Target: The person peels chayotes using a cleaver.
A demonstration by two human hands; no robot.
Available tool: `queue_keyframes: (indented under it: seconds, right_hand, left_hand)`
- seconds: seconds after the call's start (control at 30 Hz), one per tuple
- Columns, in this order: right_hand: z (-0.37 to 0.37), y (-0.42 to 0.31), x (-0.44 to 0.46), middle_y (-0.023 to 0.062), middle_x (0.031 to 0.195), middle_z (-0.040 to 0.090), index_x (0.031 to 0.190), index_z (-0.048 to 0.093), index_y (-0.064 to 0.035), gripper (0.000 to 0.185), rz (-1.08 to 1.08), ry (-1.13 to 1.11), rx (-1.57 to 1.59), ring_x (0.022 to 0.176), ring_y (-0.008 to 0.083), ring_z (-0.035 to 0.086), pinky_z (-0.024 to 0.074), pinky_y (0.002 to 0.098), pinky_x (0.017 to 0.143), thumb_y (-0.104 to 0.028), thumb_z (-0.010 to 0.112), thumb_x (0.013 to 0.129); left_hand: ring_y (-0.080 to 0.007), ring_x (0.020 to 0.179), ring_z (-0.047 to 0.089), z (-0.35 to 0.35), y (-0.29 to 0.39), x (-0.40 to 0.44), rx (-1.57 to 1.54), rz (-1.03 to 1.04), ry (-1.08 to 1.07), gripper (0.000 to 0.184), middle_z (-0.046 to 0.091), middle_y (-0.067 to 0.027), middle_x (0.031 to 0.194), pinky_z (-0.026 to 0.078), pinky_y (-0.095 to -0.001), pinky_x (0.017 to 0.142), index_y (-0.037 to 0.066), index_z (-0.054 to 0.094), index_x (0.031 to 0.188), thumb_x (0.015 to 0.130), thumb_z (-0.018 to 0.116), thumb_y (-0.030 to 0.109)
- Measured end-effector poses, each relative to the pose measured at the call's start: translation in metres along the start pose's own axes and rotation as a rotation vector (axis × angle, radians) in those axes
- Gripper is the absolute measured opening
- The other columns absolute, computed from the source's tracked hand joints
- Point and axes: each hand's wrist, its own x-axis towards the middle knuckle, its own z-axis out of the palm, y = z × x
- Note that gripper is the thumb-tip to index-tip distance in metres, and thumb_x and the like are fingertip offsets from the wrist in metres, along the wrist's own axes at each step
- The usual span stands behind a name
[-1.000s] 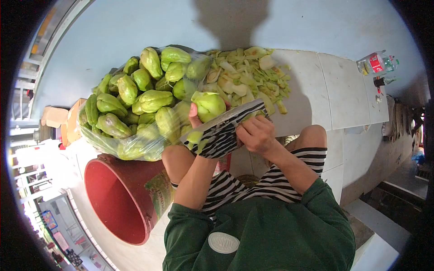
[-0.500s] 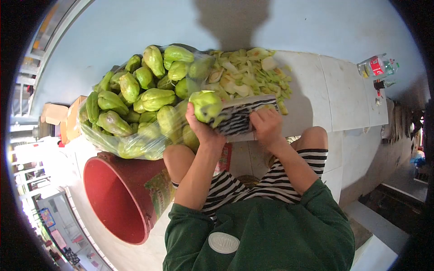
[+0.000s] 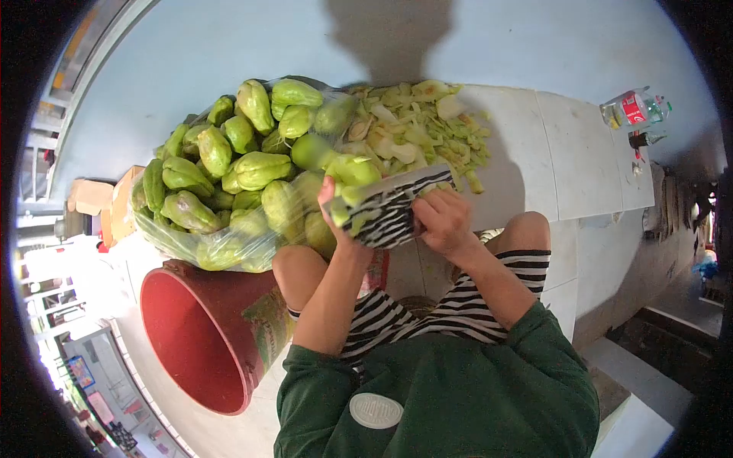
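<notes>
My left hand [image 3: 340, 229] is closed around a chayote [image 3: 353, 171] with pale green cut flesh, above and between my knees. In my right hand [image 3: 445, 220] is a broad cleaver [image 3: 385, 210]; its shiny blade mirrors the black and white stripes of my shorts. The blade lies slanted against the near side of the chayote and hides part of it and some left fingers. Slivers of green peel cling to the blade's left end. Beyond the hands, a heap of chayote peelings [image 3: 416, 130] is spread on the white tiled ledge [image 3: 508, 179].
On my left a clear plastic bag [image 3: 164, 237] bulges with many whole chayotes [image 3: 263, 169]. Below it a red bucket [image 3: 221, 336] lies tipped on its side. Plastic bottles [image 3: 634, 109] lie at the ledge's far right. A cardboard box [image 3: 122, 206] stands beyond the bag.
The cleaver has moved left and down across the chayote, so its blade now covers more of the fruit and my left fingers. My right hand has shifted slightly left with it.
</notes>
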Motion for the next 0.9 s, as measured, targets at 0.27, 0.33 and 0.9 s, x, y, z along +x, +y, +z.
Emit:
queue_keyframes:
  seconds: [0.27,0.33,0.9]
  right_hand:
    - [-0.005,0.017,-0.005,0.0096,0.068,0.056,0.073,0.051,-0.0065,0.022,0.262,-0.126,0.125,0.065,0.0301,0.058,0.044,0.039,0.055,-0.011,0.065,0.057]
    - [-0.007,0.01,-0.004,0.0105,0.07,0.056,0.073,0.05,-0.0058,0.023,0.091,-0.044,0.132,0.067,0.0311,0.058,0.0436,0.0402,0.055,-0.008,0.064,0.055]
    - [-0.013,0.005,-0.005,0.0089,0.066,0.052,0.073,0.053,-0.0056,0.024,0.057,-0.017,0.229,0.061,0.0292,0.055,0.042,0.0392,0.053,-0.012,0.066,0.054]
  left_hand:
    - [-0.0247,0.102,0.057,0.003,0.005,0.004,-0.036,0.058,-0.013,0.053,0.06,-0.0083,0.11,0.045,-0.0411,0.089,0.007,0.052,0.119,0.082,0.056,0.044]
    - [-0.0295,0.092,0.061,0.004,0.006,0.0,0.164,0.069,0.047,0.057,0.061,-0.0127,0.105,0.05,-0.0433,0.082,0.004,0.053,0.116,0.081,0.053,0.05]
    - [-0.0297,0.099,0.057,0.008,0.013,-0.002,0.199,-0.025,-0.232,0.072,0.057,-0.0137,0.109,0.048,-0.0427,0.086,0.005,0.042,0.13,0.073,0.061,0.044]
